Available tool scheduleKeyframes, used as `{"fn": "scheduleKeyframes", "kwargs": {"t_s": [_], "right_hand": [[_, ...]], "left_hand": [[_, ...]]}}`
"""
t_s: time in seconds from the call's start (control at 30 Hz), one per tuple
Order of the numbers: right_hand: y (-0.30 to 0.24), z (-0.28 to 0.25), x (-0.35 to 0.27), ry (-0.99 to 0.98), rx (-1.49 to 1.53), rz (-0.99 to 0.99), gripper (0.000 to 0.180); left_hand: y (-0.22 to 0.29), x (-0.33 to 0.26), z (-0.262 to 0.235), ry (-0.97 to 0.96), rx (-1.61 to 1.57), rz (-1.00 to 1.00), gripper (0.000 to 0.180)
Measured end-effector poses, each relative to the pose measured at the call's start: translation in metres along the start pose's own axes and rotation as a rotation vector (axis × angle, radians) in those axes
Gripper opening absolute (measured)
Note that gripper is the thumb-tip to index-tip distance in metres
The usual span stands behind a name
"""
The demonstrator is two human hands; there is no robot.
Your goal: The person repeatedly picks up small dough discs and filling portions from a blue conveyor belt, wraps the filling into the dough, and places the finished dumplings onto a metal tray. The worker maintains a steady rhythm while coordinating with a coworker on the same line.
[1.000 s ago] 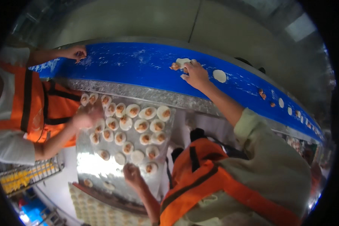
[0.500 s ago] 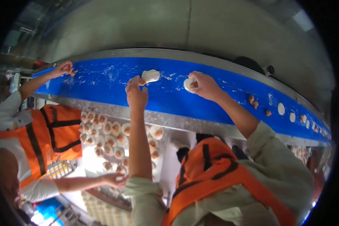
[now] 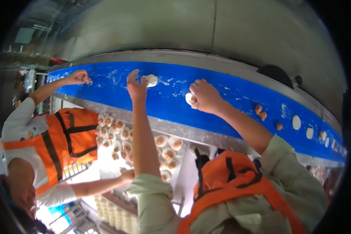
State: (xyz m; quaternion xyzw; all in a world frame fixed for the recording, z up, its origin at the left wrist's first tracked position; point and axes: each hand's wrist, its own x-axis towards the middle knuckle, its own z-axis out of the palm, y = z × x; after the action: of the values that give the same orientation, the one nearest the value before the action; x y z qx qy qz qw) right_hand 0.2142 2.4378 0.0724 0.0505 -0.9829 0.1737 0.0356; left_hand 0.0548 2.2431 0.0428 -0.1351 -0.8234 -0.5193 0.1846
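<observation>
My left hand is over the blue conveyor belt, fingers raised and apart, thumb beside a white dough round. The hand partly covers this round; no filling shows on it from here. Further right, my right hand has its fingers closed around a dough piece with brown filling showing. Most of that piece's far side is hidden by my fingers.
Clumps of brown filling and more dough rounds lie along the belt to the right. At left, a co-worker in an orange apron reaches over the belt. Below the metal edge, filled dough pieces cover a tray.
My left hand has lifted its fingers and spread them beside the dough round. My right fingers have curled further over their piece. The co-worker's lower hand has moved over the tray.
</observation>
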Motion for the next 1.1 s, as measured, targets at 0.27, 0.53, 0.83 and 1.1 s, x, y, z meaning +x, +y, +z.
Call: {"fn": "scheduleKeyframes", "kwargs": {"t_s": [0.27,0.53,0.83,1.1], "right_hand": [[0.019,-0.003,-0.068,-0.073,0.364,-0.020,0.040],[0.023,-0.008,-0.130,-0.456,1.067,0.314,0.040],[0.035,-0.019,-0.193,-0.606,1.589,0.365,0.037],[-0.071,0.003,-0.207,-0.965,1.368,0.108,0.027]], "left_hand": [[0.014,-0.013,0.020,-0.007,0.842,-0.078,0.049],[0.044,-0.052,0.039,0.131,0.492,-0.257,0.058],[0.129,-0.221,0.004,0.106,-1.129,-0.736,0.027],[0.168,-0.449,-0.127,0.279,-1.037,-1.019,0.028]]}}
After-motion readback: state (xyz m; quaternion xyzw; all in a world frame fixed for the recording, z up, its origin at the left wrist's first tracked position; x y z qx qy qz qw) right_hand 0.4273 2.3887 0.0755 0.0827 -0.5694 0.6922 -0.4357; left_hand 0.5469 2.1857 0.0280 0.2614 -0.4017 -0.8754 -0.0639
